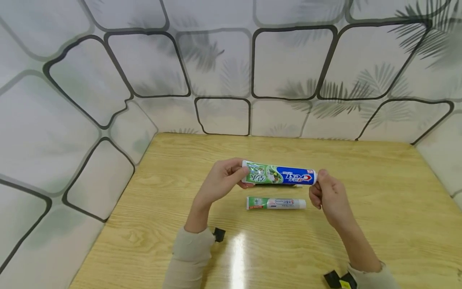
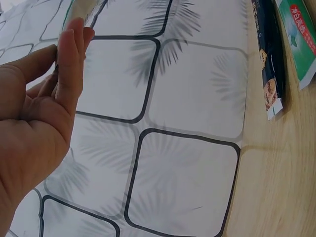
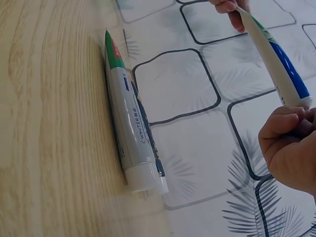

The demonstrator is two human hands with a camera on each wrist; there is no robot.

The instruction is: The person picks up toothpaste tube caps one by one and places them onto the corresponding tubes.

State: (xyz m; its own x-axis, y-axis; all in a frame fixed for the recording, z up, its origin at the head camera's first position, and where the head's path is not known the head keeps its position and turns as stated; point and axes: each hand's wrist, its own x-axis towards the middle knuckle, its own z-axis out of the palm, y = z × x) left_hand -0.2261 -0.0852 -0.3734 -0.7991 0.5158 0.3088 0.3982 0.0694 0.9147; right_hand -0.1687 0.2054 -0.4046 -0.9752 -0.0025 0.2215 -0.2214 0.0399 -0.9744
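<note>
Both hands hold a blue and green Crest toothpaste tube (image 1: 279, 173) level above the table, its print upside down in the head view. My left hand (image 1: 225, 176) pinches the flat crimped end between thumb and fingers. At the other end, my right hand (image 1: 330, 194) grips the white cap, which its fingers mostly cover. Below lies a green and silver-white toothpaste tube (image 1: 276, 203), cap to the right. Behind it is a dark tube (image 2: 270, 64), largely hidden under the Crest tube in the head view.
The wood-grain table (image 1: 144, 224) carries a bright glare streak near its front. A white wall covering (image 1: 223, 116) with dark outlines and leaf prints rises along the back and sides. Small black pieces (image 1: 218, 234) sit at both sleeve cuffs.
</note>
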